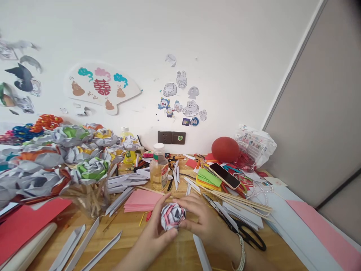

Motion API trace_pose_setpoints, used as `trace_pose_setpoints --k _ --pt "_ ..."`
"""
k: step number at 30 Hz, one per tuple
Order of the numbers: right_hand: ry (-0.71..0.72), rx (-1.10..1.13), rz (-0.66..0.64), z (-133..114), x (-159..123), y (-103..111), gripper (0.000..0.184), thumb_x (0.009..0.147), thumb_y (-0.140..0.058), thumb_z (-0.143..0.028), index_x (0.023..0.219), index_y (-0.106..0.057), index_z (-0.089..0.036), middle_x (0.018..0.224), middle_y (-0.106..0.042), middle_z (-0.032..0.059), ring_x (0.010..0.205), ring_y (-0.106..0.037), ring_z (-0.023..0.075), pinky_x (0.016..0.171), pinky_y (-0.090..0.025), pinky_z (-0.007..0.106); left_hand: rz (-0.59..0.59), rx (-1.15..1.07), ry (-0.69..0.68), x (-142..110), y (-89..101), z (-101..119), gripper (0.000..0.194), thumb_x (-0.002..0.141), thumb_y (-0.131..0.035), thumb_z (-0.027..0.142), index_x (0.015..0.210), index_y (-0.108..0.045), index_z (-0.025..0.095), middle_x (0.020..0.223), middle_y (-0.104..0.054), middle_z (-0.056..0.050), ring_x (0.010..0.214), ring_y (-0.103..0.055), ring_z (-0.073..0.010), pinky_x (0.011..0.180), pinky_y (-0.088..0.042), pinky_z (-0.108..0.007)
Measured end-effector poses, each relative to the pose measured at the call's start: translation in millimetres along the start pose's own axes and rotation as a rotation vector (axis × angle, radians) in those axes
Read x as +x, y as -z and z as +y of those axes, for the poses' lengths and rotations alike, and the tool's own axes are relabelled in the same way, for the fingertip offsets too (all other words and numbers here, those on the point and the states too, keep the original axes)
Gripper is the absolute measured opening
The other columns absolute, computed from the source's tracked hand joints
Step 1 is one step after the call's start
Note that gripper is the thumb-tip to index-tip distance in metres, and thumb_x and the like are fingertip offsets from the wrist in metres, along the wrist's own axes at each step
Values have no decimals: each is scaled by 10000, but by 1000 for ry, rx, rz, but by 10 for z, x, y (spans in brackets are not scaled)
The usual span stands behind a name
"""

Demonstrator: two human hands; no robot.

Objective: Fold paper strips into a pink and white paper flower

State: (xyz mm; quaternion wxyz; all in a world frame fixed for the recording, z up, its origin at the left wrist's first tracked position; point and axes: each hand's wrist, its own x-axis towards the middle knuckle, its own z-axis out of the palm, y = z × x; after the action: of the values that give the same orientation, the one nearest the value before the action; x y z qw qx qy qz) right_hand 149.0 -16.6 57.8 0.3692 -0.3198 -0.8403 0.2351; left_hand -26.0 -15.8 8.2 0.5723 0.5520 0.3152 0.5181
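Note:
Between my two hands, over the front middle of the wooden table, is a paper flower (pixel 173 216) with white and pink folded layers. My left hand (pixel 158 226) curls round its left side, the thumb below and the fingers behind. On the flower's right side, my right hand (pixel 197 218) grips with thumb and fingertips; a bracelet circles that wrist. A stack of pink paper (pixel 142 200) lies just behind my left hand. Black scissors (pixel 239 226) rest to the right of my right hand, partly over folded white paper strips (pixel 242 214).
A bottle of yellowish liquid (pixel 158 173) stands behind the hands. Many paper flowers (pixel 93 168) fill a clear container (pixel 94 199) at left. A phone (pixel 225 175) lies on coloured paper at right, near wooden sticks (pixel 239 199) and a red balloon (pixel 225 149).

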Motion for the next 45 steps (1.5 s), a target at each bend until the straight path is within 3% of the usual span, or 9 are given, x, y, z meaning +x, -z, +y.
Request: trace_pose_setpoints --k 3,8,10,15,22,25,30,41,45 --pt "9 -68 -26 8 -45 -46 541 891 -355 -579 1315 -457 -258 1246 -496 80 1164 -430 223 1011 -330 382 -4 153 -53 -48 13 57 699 622 -727 543 1188 -500 202 1232 -567 -118 1134 -519 -305 936 -430 -355" --pt "-52 -61 17 66 -143 -178 638 911 -255 -584 1444 -161 -245 1447 -276 81 1332 -225 242 1087 -213 427 42 265 -132 -96 -31 132 599 651 -661 605 1087 -570 204 992 -658 -88 911 -619 -273 777 -505 -334" --pt "-13 -55 7 51 -159 -212 621 930 -198 -559 1445 -163 -215 1452 -278 89 1335 -226 236 1091 -210 426 46 334 -207 -82 -48 159 551 655 -639 629 1001 -611 201 965 -649 -82 919 -607 -272 782 -499 -329" --pt "53 -75 -42 -16 -164 -226 583 949 -187 -515 1432 -212 -189 1450 -306 89 1331 -246 227 1089 -220 429 -152 473 -240 -62 -59 179 608 582 -655 680 936 -623 187 899 -650 -68 813 -609 -248 747 -494 -315" --pt "80 -55 -44 -15 -161 -229 576 951 -174 -508 1440 -188 -206 1441 -320 81 1313 -260 226 1079 -245 426 -54 500 -277 -132 -71 74 329 724 -637 465 885 -616 180 817 -672 -52 727 -616 -216 648 -495 -266" --pt "68 -69 -66 -17 -146 -204 564 949 -159 -517 1437 -200 -237 1464 -278 59 1328 -231 228 1082 -230 437 -52 484 -236 -128 -98 97 346 711 -659 413 961 -607 180 884 -683 -59 781 -628 -222 692 -501 -272" --pt "50 -49 -96 4 -173 -211 579 954 -141 -503 1452 -128 -206 1478 -251 77 1354 -188 220 1098 -197 442 -76 477 -228 -132 -144 125 290 702 -650 392 888 -607 174 764 -669 -34 693 -622 -204 621 -497 -251" --pt "-23 66 -110 -80 -193 -227 625 922 -51 -567 1455 -84 -242 1511 -161 33 1387 -107 198 1121 -131 444 -45 517 -160 -163 -119 29 353 737 -587 515 892 -629 200 806 -694 -51 730 -633 -226 646 -514 -275" --pt "-75 -40 31 6 -176 -23 580 944 -98 -534 1431 -221 -244 1427 -368 50 1318 -319 217 1096 -237 424 64 552 -105 -113 -69 16 374 704 -627 477 939 -622 186 848 -708 -57 769 -651 -235 696 -520 -291"
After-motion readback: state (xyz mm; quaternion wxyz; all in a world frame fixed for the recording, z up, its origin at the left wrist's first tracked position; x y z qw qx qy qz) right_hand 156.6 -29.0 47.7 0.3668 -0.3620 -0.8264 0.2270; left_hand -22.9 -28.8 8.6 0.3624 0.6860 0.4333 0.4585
